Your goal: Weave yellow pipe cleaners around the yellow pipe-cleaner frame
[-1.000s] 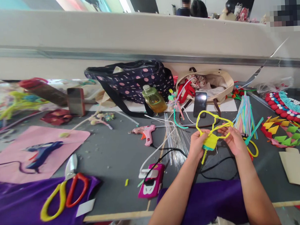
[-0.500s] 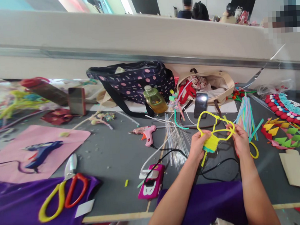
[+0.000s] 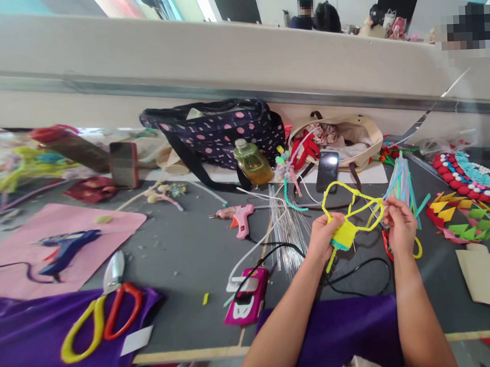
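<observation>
A grey worktable (image 3: 183,251) runs along a pale low wall, and it is crowded with craft bits. Right of centre, the person holds a yellow pipe-cleaner piece (image 3: 350,214) just above the table. The left hand (image 3: 326,235) pinches its woven yellow block, thumb on top, fingers curled beneath. The right hand (image 3: 400,225) pinches the thin yellow strand at the far right of the loop, fingertips pressed together, so the strand runs between the two hands. Just behind the right hand lies a bundle of pastel straws (image 3: 400,185). Beyond the loop a dark phone (image 3: 328,170) leans at a cream tote bag (image 3: 360,140). To the left of that, a bottle of yellow liquid (image 3: 252,162) stands before a polka-dot bag (image 3: 218,130). A pink glue gun (image 3: 237,216) lies mid-table, a blue glue gun (image 3: 65,248) rests on pink felt (image 3: 109,227), and yellow-and-red scissors (image 3: 100,314) lie on purple cloth (image 3: 24,334) at the near left.
</observation>
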